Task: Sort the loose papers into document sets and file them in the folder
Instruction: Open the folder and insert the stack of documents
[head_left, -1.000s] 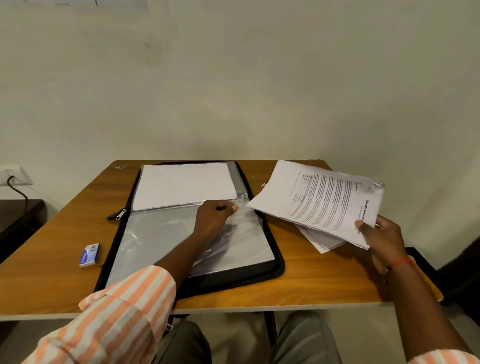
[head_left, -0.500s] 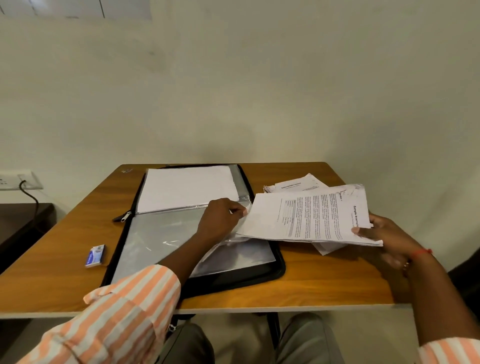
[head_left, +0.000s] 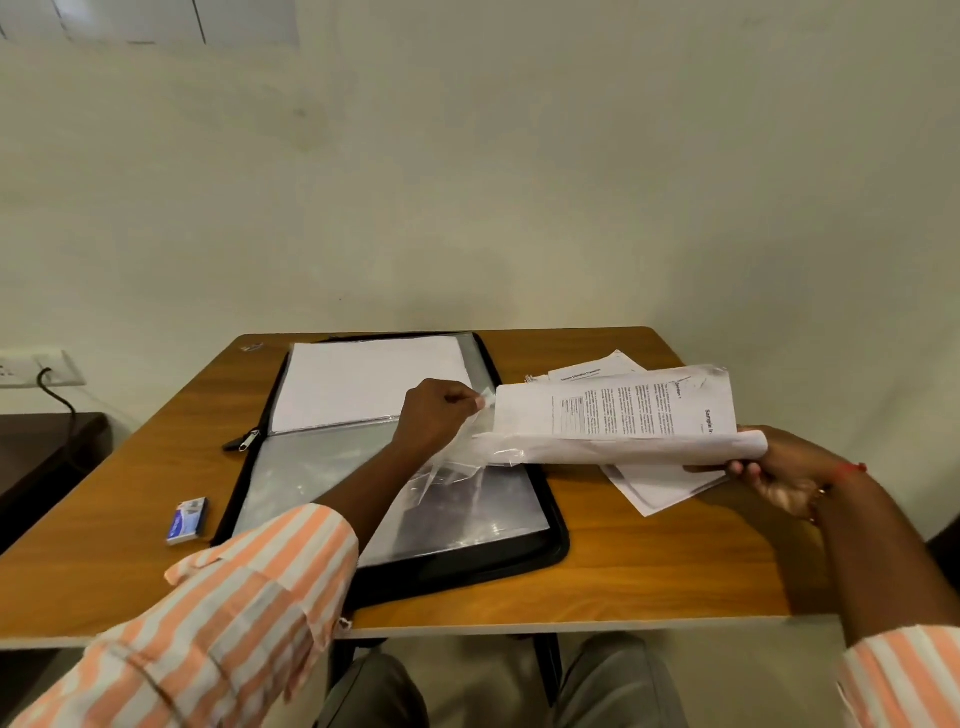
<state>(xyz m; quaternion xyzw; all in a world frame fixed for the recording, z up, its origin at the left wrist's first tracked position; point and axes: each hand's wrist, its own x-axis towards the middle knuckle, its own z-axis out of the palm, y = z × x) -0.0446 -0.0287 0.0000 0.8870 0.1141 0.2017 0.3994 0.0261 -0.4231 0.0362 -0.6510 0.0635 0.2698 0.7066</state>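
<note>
Papers first: a printed set (head_left: 618, 415) hangs above the right half of the table (head_left: 649, 571), its near edge rolled under and its left end reaching over the right rim of the folder (head_left: 467, 574). The right hand (head_left: 774, 470) grips the set at its right end, fingers curled round the rolled edge. Over at the other end, the left hand (head_left: 436, 415) pinches the corner of a clear plastic sleeve (head_left: 452, 467) and holds it lifted off the folder's near half, just beside the tip of the set. Whether the paper's tip is already inside the sleeve, I cannot tell.

The folder is black with a zip edge and lies open in the middle of the table. A white sheet (head_left: 369, 382) sits under plastic on its far half, and the zipper pull (head_left: 244, 441) pokes out at its left edge. More loose papers (head_left: 660, 488) lie on the wood below the held set, right of the folder. A small blue-and-white box (head_left: 187, 521) rests left of the folder. On the wall at far left, a socket (head_left: 31, 369) has a black cable plugged in. A red thread (head_left: 852, 469) circles the right wrist.
</note>
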